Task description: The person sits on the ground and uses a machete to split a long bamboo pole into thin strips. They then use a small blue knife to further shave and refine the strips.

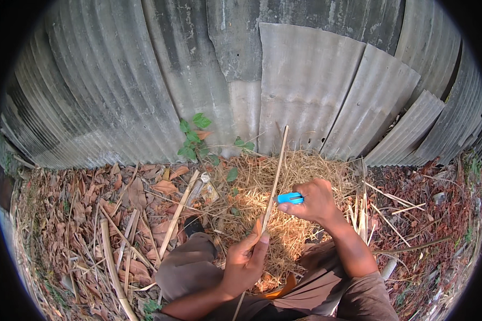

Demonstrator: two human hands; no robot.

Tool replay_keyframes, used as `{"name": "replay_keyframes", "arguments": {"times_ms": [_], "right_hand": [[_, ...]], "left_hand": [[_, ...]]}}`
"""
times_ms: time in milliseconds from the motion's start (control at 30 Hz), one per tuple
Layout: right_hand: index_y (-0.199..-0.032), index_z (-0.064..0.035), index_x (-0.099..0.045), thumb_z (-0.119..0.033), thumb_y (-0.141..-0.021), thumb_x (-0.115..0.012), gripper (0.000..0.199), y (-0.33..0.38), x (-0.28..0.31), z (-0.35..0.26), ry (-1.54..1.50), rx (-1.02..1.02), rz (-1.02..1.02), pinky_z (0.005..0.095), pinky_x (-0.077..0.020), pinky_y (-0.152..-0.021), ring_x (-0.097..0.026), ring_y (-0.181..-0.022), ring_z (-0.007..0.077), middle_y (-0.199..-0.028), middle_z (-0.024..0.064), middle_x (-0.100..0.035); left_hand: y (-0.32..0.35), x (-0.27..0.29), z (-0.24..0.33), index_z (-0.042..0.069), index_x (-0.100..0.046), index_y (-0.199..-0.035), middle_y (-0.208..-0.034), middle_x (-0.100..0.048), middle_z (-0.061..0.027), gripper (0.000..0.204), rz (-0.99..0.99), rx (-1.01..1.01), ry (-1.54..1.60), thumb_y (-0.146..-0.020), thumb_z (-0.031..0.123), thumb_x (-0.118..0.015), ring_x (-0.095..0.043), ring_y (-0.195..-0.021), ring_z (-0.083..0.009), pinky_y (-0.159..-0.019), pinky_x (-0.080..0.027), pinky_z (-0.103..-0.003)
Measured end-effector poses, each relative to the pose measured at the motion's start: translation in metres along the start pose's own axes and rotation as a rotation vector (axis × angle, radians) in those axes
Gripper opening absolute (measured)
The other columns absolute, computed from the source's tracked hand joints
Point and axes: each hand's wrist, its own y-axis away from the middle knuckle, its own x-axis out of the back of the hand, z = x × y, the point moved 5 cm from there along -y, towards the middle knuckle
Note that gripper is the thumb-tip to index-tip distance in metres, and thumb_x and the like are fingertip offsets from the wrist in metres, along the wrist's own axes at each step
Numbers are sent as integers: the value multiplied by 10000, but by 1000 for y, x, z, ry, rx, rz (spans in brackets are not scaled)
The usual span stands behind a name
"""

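Note:
My left hand pinches a long, thin bamboo strip near its lower part. The strip slants up and away, and its lower end passes down between my legs. An orange piece sits at the fingertips, against the strip; its material I cannot make out. In my right hand is a blue utility knife, with its front end at the strip's right side, above my left hand. The blade itself is too small to make out.
A corrugated metal fence stands ahead, with a green-leaved plant at its foot. Pale shavings heap between my legs. Dry leaves, bamboo pieces and split strips lie around. Another orange piece rests by my lap.

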Motion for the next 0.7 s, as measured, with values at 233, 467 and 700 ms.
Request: {"name": "replay_keyframes", "arguments": {"times_ms": [233, 467, 700], "right_hand": [[-522, -97, -610, -718, -651, -642, 635, 4, 10, -12, 77, 192, 149, 385, -457, -427, -552, -391, 281, -401, 80, -490], [-546, -97, -645, -696, -650, -659, 608, 1, 5, 5, 79, 32, 106, 377, -478, -437, -569, -393, 283, -411, 96, -513], [-526, -78, -611, -788, -630, -589, 718, -11, -3, 31, 109, -10, 79, 416, -475, -516, -579, -460, 304, -443, 110, -519]], "left_hand": [[-2, -1, -4, -11, -406, -1372, -746, -482, 66, 429, -29, -34, -93, -972, 111, -499, -362, -646, -17, -536, -341, -182], [-4, 4, -5, -41, -458, -1318, -737, -584, -6, 402, -50, -108, -388, -936, 66, -520, -448, -637, -47, -545, -415, -229], [-6, -1, -7, -77, -445, -1304, -826, -516, 40, 380, -66, -92, -328, -956, 69, -489, -392, -685, -25, -596, -368, -179]]}}
